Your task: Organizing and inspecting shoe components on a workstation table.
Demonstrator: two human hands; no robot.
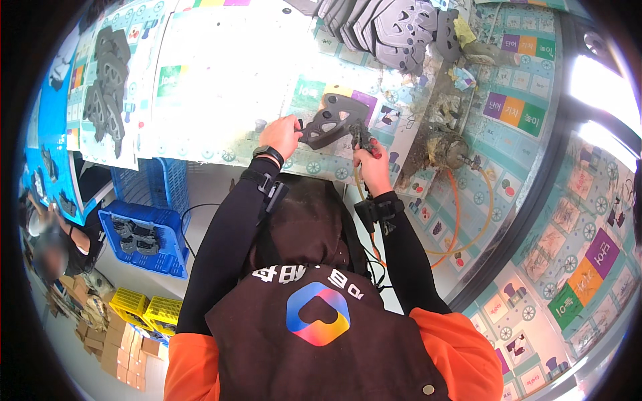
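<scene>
A dark grey moulded piece with cut-out openings (336, 110) is at the middle of the table's near side. My left hand (281, 138) is closed on its left end, and a small dark tip shows by the fingers. My right hand (376, 167) is wrapped round a grimy spray gun (362, 138) with a red part near the fingers. The gun's nozzle end is close to the right side of the piece; whether they touch I cannot tell. A thin yellowish hose (358, 179) hangs below the gun.
Stacked grey pieces (401, 33) lie at the far side, more grey pieces (107, 87) at the left. A crusted pot (447, 148) with orange and yellow hoses stands at right. Blue crates (175, 257) and yellow crates (164, 311) are lower left, near another person (83, 237).
</scene>
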